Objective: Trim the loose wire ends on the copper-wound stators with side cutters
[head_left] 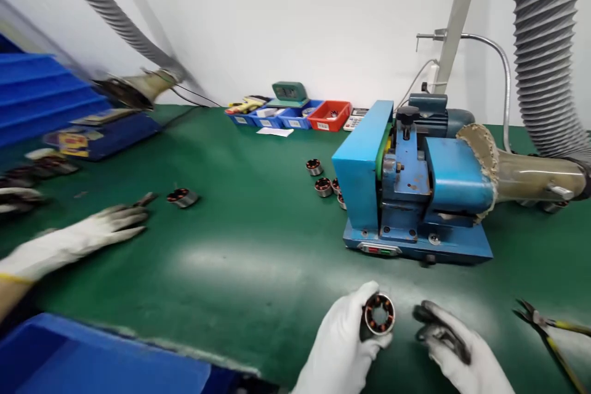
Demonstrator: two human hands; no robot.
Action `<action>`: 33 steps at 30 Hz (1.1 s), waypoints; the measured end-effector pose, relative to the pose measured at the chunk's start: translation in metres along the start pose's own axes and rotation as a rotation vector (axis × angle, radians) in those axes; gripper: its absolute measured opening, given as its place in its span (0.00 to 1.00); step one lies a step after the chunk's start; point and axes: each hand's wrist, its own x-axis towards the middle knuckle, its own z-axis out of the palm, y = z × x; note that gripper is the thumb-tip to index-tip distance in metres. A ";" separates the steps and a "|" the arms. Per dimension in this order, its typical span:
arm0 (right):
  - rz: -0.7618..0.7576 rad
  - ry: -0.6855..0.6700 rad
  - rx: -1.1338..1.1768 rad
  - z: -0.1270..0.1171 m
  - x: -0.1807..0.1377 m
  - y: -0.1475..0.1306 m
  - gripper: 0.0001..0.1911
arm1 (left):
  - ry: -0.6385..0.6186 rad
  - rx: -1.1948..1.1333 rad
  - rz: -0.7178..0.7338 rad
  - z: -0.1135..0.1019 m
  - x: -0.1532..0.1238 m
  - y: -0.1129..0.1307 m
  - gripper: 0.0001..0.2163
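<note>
My left hand point(342, 345), in a white glove, grips a ring-shaped motor stator point(390, 320) with copper windings. The stator's round opening faces up towards me. To its right, apart from it, is my right hand point(455, 345), in a white glove with blackened fingertips. Its fingers are loosely bent and somewhat blurred, with nothing visible between them. Both hands are above the green table point(258, 308), in front of a blue belt-grinding machine point(410, 191).
Several stators point(323, 186) stand left of the machine; another stator point(183, 197) sits farther left, near a co-worker's gloved hand point(101, 228). Pliers point(538, 317) lie at right. Small bins point(329, 116) line the wall. A blue crate point(106, 360) occupies the front left.
</note>
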 end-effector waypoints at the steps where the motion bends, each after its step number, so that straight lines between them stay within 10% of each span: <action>1: -0.005 0.004 -0.026 0.003 0.002 -0.006 0.20 | 0.042 -0.050 0.024 0.014 -0.003 0.005 0.36; 10: -0.108 0.236 0.208 0.010 0.009 -0.025 0.05 | 0.016 -0.178 0.071 0.050 0.013 0.036 0.43; 17: -0.140 0.571 0.598 -0.052 0.010 -0.037 0.10 | -0.017 -0.161 0.021 0.042 0.009 0.041 0.38; 23: -0.062 0.133 0.250 -0.025 0.005 -0.023 0.24 | -0.035 -0.133 0.082 0.041 0.011 0.040 0.42; 28: -0.179 0.148 -0.147 0.014 0.011 -0.038 0.05 | 0.017 -0.098 0.158 0.046 0.012 0.037 0.40; 33: -0.199 0.202 -0.236 -0.004 0.000 -0.034 0.09 | 0.038 -0.077 0.141 0.045 0.010 0.040 0.38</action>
